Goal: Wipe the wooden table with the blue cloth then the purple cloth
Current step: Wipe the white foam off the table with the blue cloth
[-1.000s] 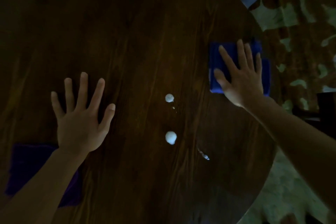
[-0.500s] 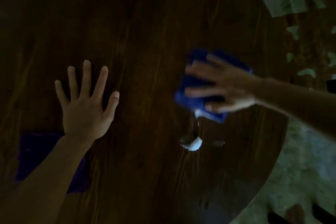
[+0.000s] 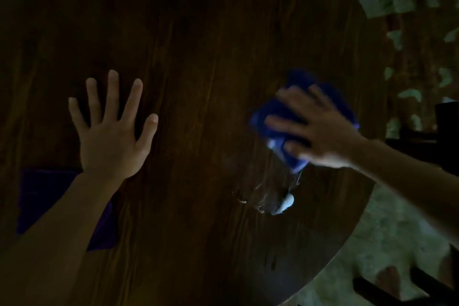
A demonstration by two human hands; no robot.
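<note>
The right hand (image 3: pixel 320 131) presses down on the blue cloth (image 3: pixel 285 117), fingers spread over its top and pointing leftward; the hand and cloth are blurred, so whether the fingers curl into the fabric or lie flat on it cannot be told. The cloth sits bunched on the dark wooden bench (image 3: pixel 198 32), showing beyond the fingertips and below the thumb. Just below the right hand, nearer the person, a white blob (image 3: pixel 286 202) lies on the wood, with thin smeared streaks (image 3: pixel 250 200) to its left and a faint trail running up to the lower corner of the cloth.

The left hand (image 3: pixel 111 136) lies open and flat on the bench, fingers splayed and pointing away from the person, holding nothing. It is well apart from the right hand, with bare wood between them. The purple cloth (image 3: pixel 47 196) lies flat on the bench beneath the left wrist and forearm, which cross over it and cover part of it; purple shows on both sides of the arm.

Past the bench's curved edge, to the right of the right hand, is a patterned floor (image 3: pixel 387 238).
</note>
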